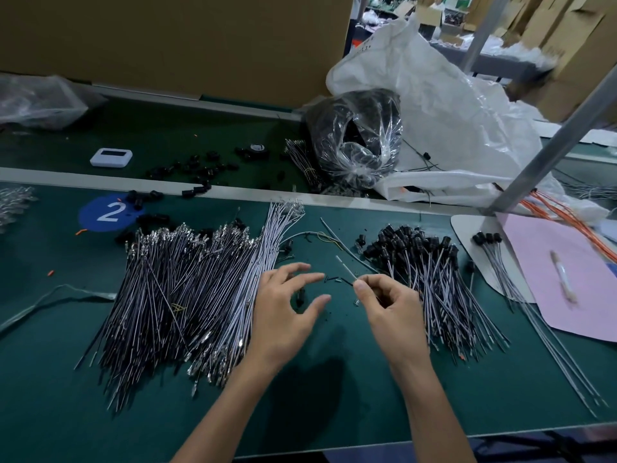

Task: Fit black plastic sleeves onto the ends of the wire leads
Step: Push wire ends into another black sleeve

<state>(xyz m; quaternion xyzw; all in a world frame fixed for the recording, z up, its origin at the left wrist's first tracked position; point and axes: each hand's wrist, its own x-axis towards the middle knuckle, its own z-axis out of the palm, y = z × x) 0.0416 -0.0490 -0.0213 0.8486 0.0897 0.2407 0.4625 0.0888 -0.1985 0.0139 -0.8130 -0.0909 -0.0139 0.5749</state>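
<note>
Nearest us, over the dark green work mat (334, 379), the left hand (283, 309) hovers spread and empty, just right of the big heap of grey wire leads with bare metal ends (187, 289). Further right of the heap, the right hand (387, 302) pinches one thin grey wire lead (345, 267) between thumb and forefinger, the lead slanting up and away. Short black plastic sleeves (329, 279) lie between the two hands. Right again sits a pile of leads capped in black (424, 262). Beyond the heap, loose black caps (200, 168) and a clear bag of black parts (357, 138).
</note>
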